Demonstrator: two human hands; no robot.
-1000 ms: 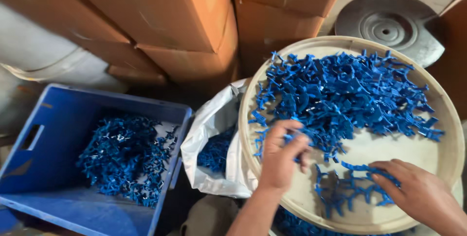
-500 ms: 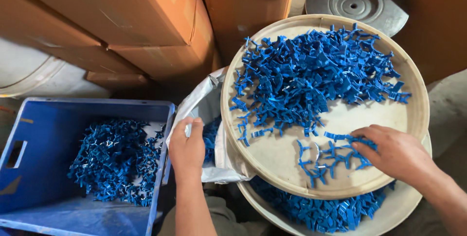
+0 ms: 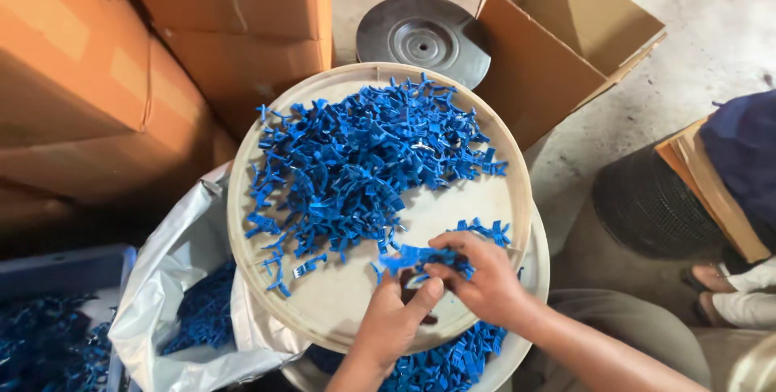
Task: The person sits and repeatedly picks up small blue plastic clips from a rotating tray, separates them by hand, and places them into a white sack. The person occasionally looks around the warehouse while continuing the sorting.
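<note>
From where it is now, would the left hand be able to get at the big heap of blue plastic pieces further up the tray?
Probably yes. The left hand sits at the near edge of the round tray, and only bare tray lies between it and the heap of blue plastic pieces. The right hand is off to the side.

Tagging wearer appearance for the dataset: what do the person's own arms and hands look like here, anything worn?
Both are bare: the left hand and right hand carry no gloves, and no rings, watch or bands show. Both forearms are bare up to the frame edge, with no sleeve in view. Fingers are uncovered, with short nails.
</note>
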